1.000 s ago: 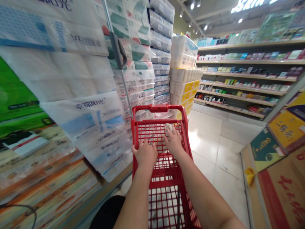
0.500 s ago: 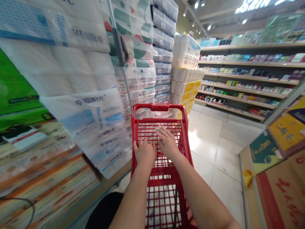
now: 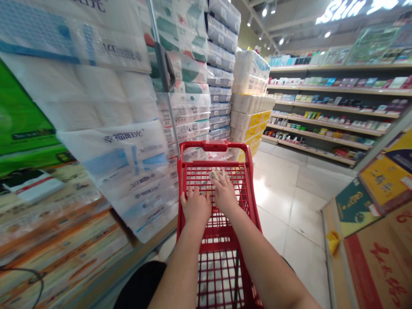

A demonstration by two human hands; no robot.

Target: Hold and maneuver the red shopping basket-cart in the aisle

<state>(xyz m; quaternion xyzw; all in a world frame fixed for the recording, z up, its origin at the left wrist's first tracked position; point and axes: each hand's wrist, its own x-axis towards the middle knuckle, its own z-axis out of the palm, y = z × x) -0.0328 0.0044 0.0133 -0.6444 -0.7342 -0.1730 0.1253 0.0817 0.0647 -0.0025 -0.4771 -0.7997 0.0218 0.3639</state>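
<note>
A red plastic shopping basket (image 3: 222,244) with a grid pattern and a raised red handle (image 3: 215,146) stands in front of me. My left hand (image 3: 196,205) lies on the left part of its upper grid, fingers spread. To the right of it, my right hand (image 3: 225,195) has a crumpled whitish cloth (image 3: 219,175) under its fingers, against the same grid. The fingers press the cloth to the red bars. Both forearms reach in from the bottom of the view.
Wrapped paper rolls (image 3: 106,92) are stacked high on the left, beside a thin metal pole (image 3: 172,116). Shelves (image 3: 337,105) of small goods stand behind at the right. Cartons (image 3: 380,257) line the right side of the tiled floor (image 3: 289,206).
My right hand has shifted slightly over the cloth on the grid. The left hand looks nearly the same. The view has moved a little, showing more of the lit sign.
</note>
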